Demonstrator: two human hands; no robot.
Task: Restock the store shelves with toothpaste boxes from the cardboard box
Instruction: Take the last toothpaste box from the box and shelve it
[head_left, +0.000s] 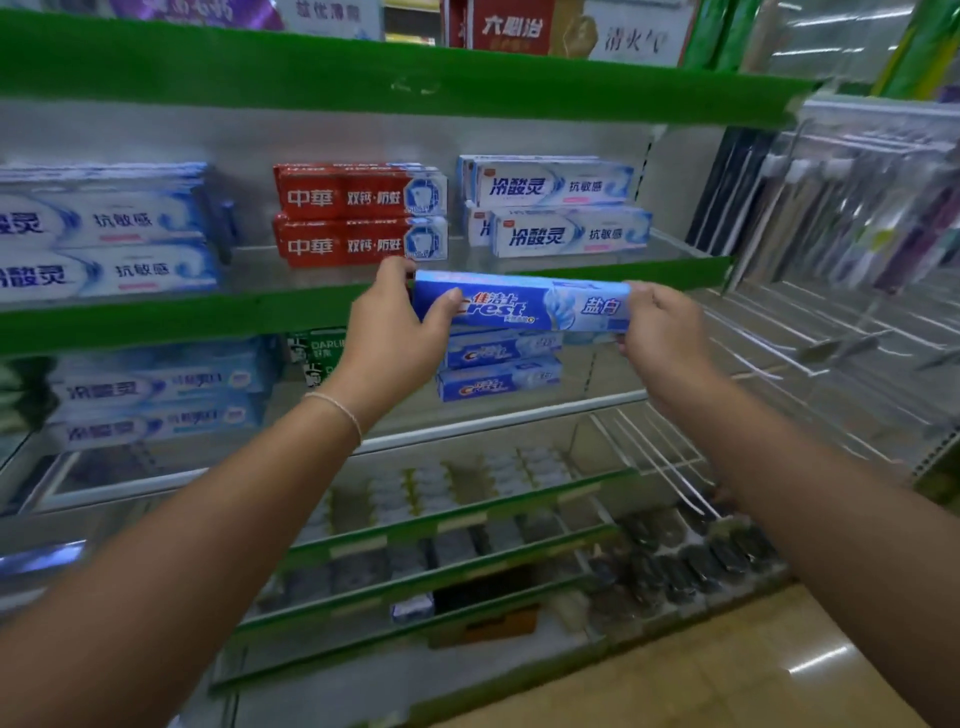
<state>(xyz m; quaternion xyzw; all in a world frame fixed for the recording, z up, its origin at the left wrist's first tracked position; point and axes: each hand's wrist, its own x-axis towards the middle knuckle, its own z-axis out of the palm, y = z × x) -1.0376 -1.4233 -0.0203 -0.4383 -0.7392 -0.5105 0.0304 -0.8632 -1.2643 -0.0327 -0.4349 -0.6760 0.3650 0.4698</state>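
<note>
Your left hand (392, 322) grips the left end of a blue Crest toothpaste box (524, 304), thumb across its front; your right hand (662, 332), at 3 o'clock, pinches the other end. The box hangs level between them, before the green shelf edge (182, 319), with two stacked Crest boxes (498, 366) at 6 o'clock.

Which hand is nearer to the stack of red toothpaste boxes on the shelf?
Left. The left hand grips the blue Crest box just below the red toothpaste boxes; the right hand holds the box's far end, off to their right.
</note>
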